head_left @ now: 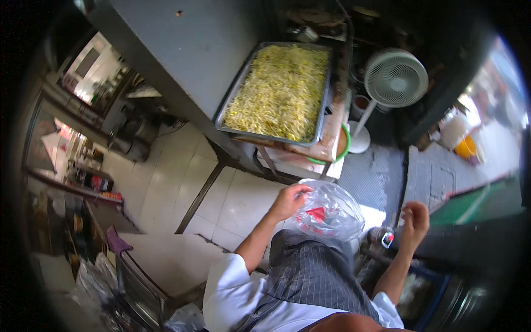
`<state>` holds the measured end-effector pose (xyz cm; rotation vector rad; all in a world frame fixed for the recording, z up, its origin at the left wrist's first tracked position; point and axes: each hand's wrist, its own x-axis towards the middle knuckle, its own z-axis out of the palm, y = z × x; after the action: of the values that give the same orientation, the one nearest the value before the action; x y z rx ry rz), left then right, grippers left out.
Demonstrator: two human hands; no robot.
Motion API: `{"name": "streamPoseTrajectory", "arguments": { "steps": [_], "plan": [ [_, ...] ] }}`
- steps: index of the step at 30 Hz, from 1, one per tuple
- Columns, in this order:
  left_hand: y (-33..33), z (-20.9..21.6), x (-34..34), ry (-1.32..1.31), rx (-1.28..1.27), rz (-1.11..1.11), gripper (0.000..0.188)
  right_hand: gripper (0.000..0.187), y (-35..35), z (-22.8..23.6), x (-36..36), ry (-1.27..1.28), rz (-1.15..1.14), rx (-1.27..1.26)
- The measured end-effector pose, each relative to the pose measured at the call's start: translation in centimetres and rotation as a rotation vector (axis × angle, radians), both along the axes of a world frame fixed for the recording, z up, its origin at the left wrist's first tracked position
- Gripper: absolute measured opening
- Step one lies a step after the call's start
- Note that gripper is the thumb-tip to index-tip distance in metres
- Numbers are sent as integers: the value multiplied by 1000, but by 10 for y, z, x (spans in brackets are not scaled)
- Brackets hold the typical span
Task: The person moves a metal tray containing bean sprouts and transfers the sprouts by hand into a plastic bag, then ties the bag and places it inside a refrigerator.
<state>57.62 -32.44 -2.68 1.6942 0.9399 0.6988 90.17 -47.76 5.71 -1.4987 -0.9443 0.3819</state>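
Note:
In front of my apron, my left hand (290,202) grips the edge of a clear plastic bag (340,216) with red print. The bag hangs puffed out, and I cannot make out anything inside it. My right hand (416,222) is raised apart from the bag, off to its right. Its fingers are curled together, and whatever they may pinch is too small to tell. Beyond the bag, a metal tray (272,137) rests on a table, heaped with bean sprouts (279,91). Neither hand touches the tray.
A white standing fan (396,78) is right of the tray. Under the tray's table shows a green-rimmed basin (347,146). A lidded jar (381,237) sits below my right hand. A grey wall (171,50) borders the tray's left; a yellow bucket (466,146) stands far right.

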Motion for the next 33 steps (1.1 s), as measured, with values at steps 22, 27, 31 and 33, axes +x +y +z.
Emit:
{"name": "streamPoseTrajectory", "arguments": {
  "steps": [22,27,31,33],
  "plan": [
    [127,130,-173,-68,-40,592,17,63,464,-54,-212,-1318,904,-489],
    [203,148,-201,-127,-66,278,17,53,498,-47,-210,-973,760,-650],
    [252,164,-188,-143,19,21,21,72,510,-21,-184,-440,511,-500],
    [275,163,-173,-125,107,-92,23,65,508,9,-166,-496,395,-376]
  ]
}}
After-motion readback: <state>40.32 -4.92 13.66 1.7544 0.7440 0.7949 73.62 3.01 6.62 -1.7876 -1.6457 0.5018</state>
